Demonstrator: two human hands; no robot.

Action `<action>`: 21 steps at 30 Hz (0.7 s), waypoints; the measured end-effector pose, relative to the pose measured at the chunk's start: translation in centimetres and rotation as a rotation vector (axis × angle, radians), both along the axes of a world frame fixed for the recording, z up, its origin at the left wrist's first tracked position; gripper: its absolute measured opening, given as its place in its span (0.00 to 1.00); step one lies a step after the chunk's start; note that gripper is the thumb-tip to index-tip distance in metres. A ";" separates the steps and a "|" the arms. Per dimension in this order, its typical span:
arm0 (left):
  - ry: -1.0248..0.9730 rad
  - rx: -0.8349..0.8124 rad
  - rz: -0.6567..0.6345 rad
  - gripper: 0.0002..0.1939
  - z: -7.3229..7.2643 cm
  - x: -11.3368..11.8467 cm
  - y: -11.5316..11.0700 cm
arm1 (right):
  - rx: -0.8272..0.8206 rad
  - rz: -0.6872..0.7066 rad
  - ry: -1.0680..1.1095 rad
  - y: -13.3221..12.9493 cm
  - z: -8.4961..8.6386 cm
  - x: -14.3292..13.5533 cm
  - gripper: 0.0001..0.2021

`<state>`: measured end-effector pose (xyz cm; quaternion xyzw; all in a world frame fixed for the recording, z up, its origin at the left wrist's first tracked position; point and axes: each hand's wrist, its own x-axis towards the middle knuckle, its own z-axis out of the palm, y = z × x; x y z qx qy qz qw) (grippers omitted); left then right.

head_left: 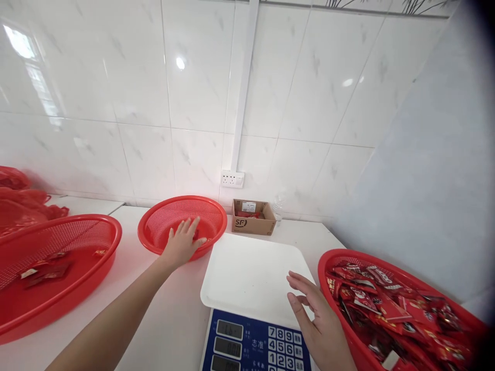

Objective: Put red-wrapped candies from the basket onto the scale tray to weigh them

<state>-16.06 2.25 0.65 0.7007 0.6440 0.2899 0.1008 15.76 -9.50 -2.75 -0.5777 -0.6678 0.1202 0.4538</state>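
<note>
My left hand (182, 242) reaches over the near rim of a round red plastic basket (154, 219), fingers spread and palm down, with nothing seen in its grip. A few small red packets lie low in that basket, partly hidden by the hand. My right hand (315, 314) hovers at the right edge of the weighing scale's white pan (251, 273), thumb and fingers apart, holding nothing. Below the pan is the scale's blue keypad panel (255, 345) with grey displays. Right of this hand stands a red basket (325, 265) heaped with small red packets (386, 304).
Another red basket (112, 242) with a few packets stands at the left, red plastic bags (23, 206) behind it. By the wall are a small cardboard box (253, 225) holding red items and a clear plastic bottle (277, 206). A socket (232, 179) is on the tiled wall.
</note>
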 end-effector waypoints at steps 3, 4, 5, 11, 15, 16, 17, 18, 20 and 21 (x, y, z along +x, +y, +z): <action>0.176 -0.031 -0.043 0.20 -1.9 -0.1 -1.5 | -0.033 0.006 -0.040 -0.4 -0.3 0.5 0.16; 0.223 -0.022 -0.035 0.18 -2.3 -0.2 -1.8 | -0.047 0.009 -0.048 -0.5 -0.3 0.7 0.16; 0.265 -0.006 -0.013 0.18 -2.6 -0.2 -2.1 | -0.058 0.011 -0.054 -0.7 -0.4 0.8 0.16; 0.370 0.096 0.113 0.19 -3.2 -0.7 -1.8 | -0.039 0.002 -0.082 -1.4 -0.1 1.1 0.16; 0.268 0.394 0.124 0.18 -4.5 -0.3 -2.6 | -0.044 -0.025 -0.124 -2.3 1.2 1.9 0.15; 0.215 0.473 0.101 0.18 -5.0 -0.1 -2.9 | -0.048 -0.040 -0.139 -2.6 1.7 2.2 0.14; 0.156 0.544 0.068 0.18 -5.5 0.1 -3.1 | -0.053 -0.058 -0.156 -2.8 2.3 2.7 0.14; 0.094 0.619 0.048 0.18 -6.0 0.3 -3.4 | -0.064 -0.078 -0.173 -3.0 2.8 3.3 0.14; -0.003 0.715 -0.016 0.18 -6.8 0.7 -3.8 | -0.119 -0.135 -0.210 -3.3 3.8 4.6 0.14; -0.038 0.732 -0.045 0.18 -7.1 0.9 -3.9 | -0.175 -0.176 -0.228 -3.4 4.2 5.4 0.15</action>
